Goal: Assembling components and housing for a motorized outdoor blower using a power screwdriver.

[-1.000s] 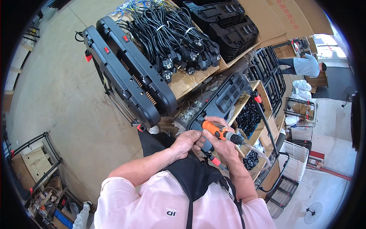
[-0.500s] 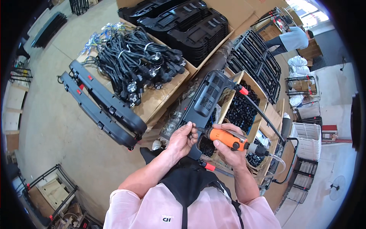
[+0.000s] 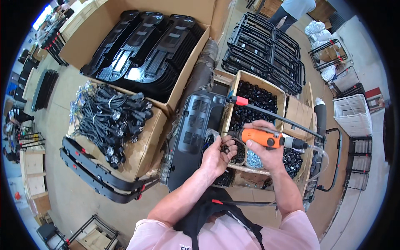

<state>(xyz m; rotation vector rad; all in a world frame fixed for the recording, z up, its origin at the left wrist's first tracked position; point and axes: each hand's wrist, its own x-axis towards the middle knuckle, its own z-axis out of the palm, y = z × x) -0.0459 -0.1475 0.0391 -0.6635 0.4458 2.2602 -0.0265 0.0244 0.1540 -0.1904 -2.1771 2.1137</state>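
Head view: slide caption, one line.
Right hand holds an orange tool, left hand curled near its tip, beside a long black panel and wooden box of small black parts.

1. The worker's bare left forearm [image 3: 181, 193] angles forward and inward.
2. Left hand [image 3: 213, 159]: fingers curled.
3. Bare right forearm [image 3: 286, 189] slants inward too.
4. Right hand [image 3: 270, 158] grips, fingers and thumb wrapped.

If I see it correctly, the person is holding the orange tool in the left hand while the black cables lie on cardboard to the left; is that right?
Not quite: the head view shows the orange tool in the right hand, not the left hand. The black cables do lie on cardboard to the left.
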